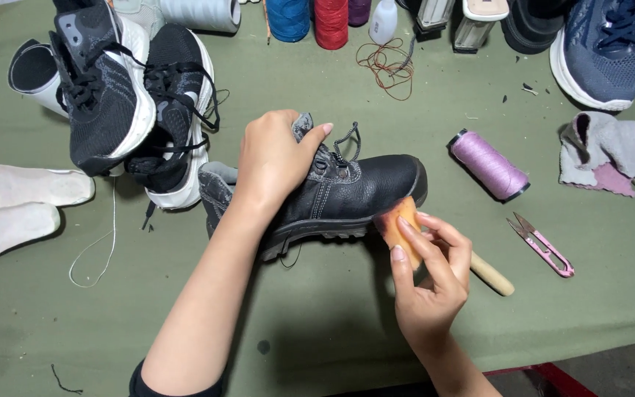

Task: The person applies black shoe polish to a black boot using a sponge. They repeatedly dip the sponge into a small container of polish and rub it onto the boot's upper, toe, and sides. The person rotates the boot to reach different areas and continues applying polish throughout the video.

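A black leather lace-up boot (361,191) lies on its side on the green table cover (295,309), toe pointing right. My left hand (277,158) rests over its ankle and tongue, holding it down. My right hand (428,276) pinches a small orange block (400,228) and presses it against the boot's sole edge near the toe. A wooden handle (492,274) sticks out on the table from behind my right hand.
Two black-and-white sneakers (134,103) and two white insoles (16,206) lie at left. A lilac thread spool (488,165), pink thread snips (544,246), a grey cloth (604,151) and a blue sneaker (604,44) lie at right. Thread cones (310,18) stand at the back.
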